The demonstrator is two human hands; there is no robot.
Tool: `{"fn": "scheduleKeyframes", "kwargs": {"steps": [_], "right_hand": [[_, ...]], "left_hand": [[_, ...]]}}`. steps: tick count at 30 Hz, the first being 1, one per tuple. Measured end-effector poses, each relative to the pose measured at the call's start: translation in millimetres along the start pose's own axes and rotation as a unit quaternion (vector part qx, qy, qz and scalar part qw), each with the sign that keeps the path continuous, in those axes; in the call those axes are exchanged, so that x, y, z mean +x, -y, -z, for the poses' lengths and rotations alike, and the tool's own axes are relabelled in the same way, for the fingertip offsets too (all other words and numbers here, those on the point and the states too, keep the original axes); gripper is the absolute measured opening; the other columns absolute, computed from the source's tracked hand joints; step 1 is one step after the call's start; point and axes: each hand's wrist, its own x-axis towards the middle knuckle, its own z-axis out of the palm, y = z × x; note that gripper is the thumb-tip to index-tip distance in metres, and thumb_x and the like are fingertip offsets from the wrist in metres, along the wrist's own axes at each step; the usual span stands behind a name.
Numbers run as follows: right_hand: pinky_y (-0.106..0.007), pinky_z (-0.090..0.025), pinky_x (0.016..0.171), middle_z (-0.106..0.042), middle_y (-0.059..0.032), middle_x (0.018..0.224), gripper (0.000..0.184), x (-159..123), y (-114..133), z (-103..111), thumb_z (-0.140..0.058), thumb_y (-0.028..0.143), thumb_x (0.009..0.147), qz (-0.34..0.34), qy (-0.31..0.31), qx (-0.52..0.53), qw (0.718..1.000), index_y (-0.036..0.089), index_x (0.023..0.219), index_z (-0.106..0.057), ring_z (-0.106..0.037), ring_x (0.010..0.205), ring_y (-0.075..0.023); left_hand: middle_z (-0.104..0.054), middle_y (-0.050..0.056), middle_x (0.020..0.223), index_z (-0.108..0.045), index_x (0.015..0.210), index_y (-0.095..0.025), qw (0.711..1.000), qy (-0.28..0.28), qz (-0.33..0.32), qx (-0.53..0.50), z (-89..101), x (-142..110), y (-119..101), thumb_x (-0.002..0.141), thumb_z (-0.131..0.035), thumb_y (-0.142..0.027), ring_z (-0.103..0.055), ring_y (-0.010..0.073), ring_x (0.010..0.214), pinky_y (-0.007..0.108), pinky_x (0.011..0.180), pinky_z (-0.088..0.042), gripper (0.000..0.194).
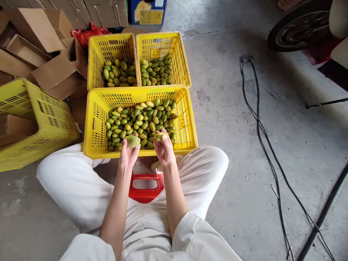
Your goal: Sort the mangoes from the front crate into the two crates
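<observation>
My left hand [129,154] is closed around a pale green oval fruit [132,141], held near the front rim of a yellow plastic crate [140,153]. A smaller yellow-green fruit [160,136] is gripped by the fingers of my right hand [164,150], just to the right. Below and beyond both hands, the crate holds many small oval fruits [138,123], ranging from dark green to yellow. They look like small mangoes, though I cannot be sure of the kind.
Two more yellow crates, one back left [94,65] and one back right [182,61], hold similar fruits. Cardboard boxes [58,72] and a tilted yellow crate [54,125] lie left. A red stool [145,195] is beneath me. Black cables [259,121] and a wheel [299,27] are right.
</observation>
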Motion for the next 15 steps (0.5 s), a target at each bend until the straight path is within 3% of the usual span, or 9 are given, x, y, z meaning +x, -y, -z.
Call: {"fn": "scheduleKeyframes", "kwargs": {"steps": [2,5,11,15], "right_hand": [[-0.021,-0.056,0.061,-0.074,0.0025,0.091,0.03,1,-2,1,-0.093,0.037,0.075,-0.008,-0.014,0.013,1.0,0.027,0.092,-0.071,-0.062,0.073,-0.012],[-0.019,-0.051,0.055,-0.064,0.003,0.077,0.028,2,0,1,-0.084,0.049,0.084,-0.023,0.017,0.04,0.999,0.025,0.088,-0.071,-0.055,0.067,-0.0117],[-0.018,-0.045,0.05,-0.067,0.002,0.089,0.022,-2,7,-1,-0.081,0.029,0.083,-0.02,0.03,0.028,0.999,0.025,0.103,-0.074,-0.052,0.065,-0.0097],[-0.018,-0.044,0.048,-0.067,0.0029,0.087,0.023,-2,5,-2,-0.081,0.036,0.088,-0.009,0.035,0.01,0.999,0.029,0.107,-0.07,-0.055,0.061,-0.0103]], "left_hand": [[-0.074,0.006,0.096,-0.074,0.093,-0.021,1.0,-0.003,-0.002,-0.018,-2.5,-1,-1,0.09,-0.086,-0.05,-0.066,0.0171,0.087,0.024,0.069,-0.052,0.031],[-0.067,0.003,0.086,-0.072,0.092,-0.021,0.999,0.012,0.009,-0.039,-9.0,-6,-4,0.098,-0.076,-0.055,-0.059,0.0147,0.077,0.024,0.065,-0.049,0.034],[-0.065,0.002,0.085,-0.072,0.096,-0.017,0.998,0.013,0.041,-0.038,-17.5,-11,-11,0.107,-0.065,-0.043,-0.053,0.0087,0.065,0.018,0.056,-0.045,0.029],[-0.06,0.0,0.078,-0.073,0.096,-0.019,0.999,0.024,0.04,0.004,-17.8,-12,-12,0.105,-0.068,-0.049,-0.044,0.0069,0.052,0.017,0.042,-0.035,0.031]]}}
